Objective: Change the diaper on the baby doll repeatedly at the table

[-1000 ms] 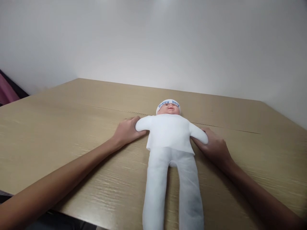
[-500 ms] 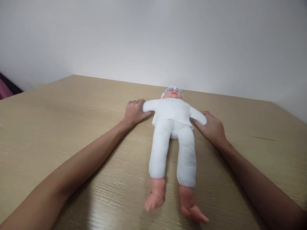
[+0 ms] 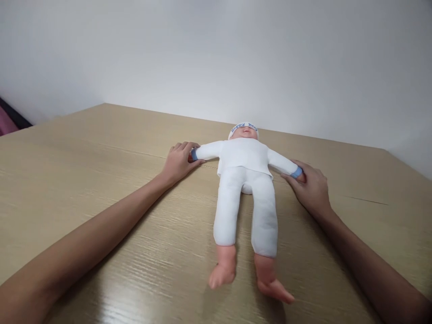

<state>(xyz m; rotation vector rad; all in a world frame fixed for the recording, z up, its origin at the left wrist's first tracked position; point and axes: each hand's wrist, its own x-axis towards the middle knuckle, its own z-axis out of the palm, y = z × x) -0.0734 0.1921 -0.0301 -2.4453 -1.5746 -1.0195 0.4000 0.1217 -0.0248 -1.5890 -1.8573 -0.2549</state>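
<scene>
A baby doll [image 3: 245, 155] in a white top and white trousers lies on its back on the wooden table, its bare feet toward me. Its arms are spread, with a blue cuff at each wrist. A white headband [image 3: 243, 126] with blue lettering is around its head. My left hand [image 3: 178, 161] is closed around the end of the doll's arm on the left, at the cuff. At the other cuff, my right hand [image 3: 312, 186] is closed on the doll's other arm, thumb below and fingers partly hidden.
The wooden table [image 3: 135, 130] extends to the back, where a plain pale wall [image 3: 216, 58] rises behind it. Something dark and pink [image 3: 9, 119] shows beyond the table's left edge.
Both my hands have slid outward along the doll's sleeves to its wrists, uncovering the blue cuffs. The doll's body stays in place, and the view shifts slightly.
</scene>
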